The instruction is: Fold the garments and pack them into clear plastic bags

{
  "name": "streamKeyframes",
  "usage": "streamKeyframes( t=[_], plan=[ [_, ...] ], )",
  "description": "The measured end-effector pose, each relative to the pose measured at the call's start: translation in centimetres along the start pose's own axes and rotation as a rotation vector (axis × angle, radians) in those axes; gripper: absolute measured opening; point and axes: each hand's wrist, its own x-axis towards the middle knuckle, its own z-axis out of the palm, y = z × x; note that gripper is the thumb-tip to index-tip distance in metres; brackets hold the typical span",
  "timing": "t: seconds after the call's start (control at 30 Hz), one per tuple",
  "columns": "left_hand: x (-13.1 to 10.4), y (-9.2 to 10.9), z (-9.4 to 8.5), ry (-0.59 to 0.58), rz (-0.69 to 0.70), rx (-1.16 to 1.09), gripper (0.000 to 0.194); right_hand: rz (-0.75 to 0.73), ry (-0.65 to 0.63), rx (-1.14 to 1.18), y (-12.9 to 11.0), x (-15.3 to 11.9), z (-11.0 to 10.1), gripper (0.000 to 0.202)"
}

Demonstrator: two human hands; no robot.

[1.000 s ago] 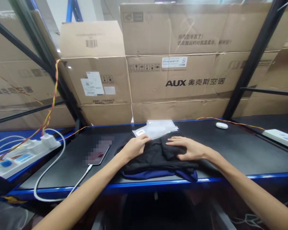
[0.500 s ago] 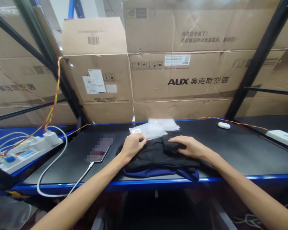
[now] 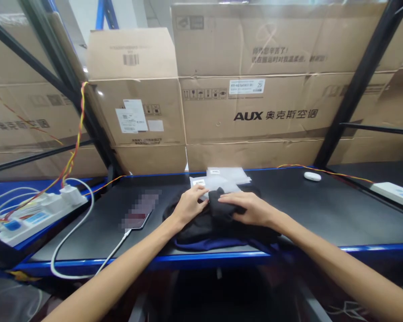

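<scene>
Black cloth [image 3: 195, 228] lies bunched on the dark shelf near its front edge, with dark blue cloth [image 3: 204, 244] showing beneath it. My right hand [image 3: 251, 208] is closed around a raised fold of the black cloth. At the cloth's left back part, my left hand [image 3: 190, 205] has thumb and fingertips bent beside that fold and over the edge of a clear plastic bag; what its fingertips pinch, if anything, is hidden. The plastic bag [image 3: 221, 182] carries a white label and lies partly under the cloth. Another flat bag [image 3: 235, 173] is behind it.
A phone [image 3: 143, 214] with a white cable lies to the left. Power strips stand at the far left [image 3: 47, 212] and far right [image 3: 394, 193]. A small white case [image 3: 312, 176] sits at the right back. Cardboard boxes [image 3: 255, 129] line the back behind black posts.
My right hand has moved left, bringing the black fold toward my left hand. My left hand has shifted slightly right. The front plastic bag lies a little farther right.
</scene>
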Motion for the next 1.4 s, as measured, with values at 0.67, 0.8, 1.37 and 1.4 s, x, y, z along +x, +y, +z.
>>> streamKeyframes(
  t=[0.67, 0.8, 1.37, 1.4],
  plan=[
    [-0.3, -1.3, -1.1, -0.225, 0.17, 0.251, 0.027, 0.215, -0.125, 0.009, 1.6, 2.0, 1.4, 0.049],
    [-0.3, -1.0, -1.2, -0.224, 0.205, 0.233, 0.022, 0.347, -0.086, -0.131, 1.3, 3.5, 2.5, 0.044],
    [-0.4, -1.2, -1.2, -0.135, 0.151, 0.212, 0.023, 0.244, -0.349, 0.037, 1.8, 1.4, -0.6, 0.073],
    [-0.3, -1.2, -1.2, -0.145, 0.154, 0.225, 0.022, 0.228, -0.346, 0.006, 1.9, 1.3, -0.4, 0.069]
  ],
)
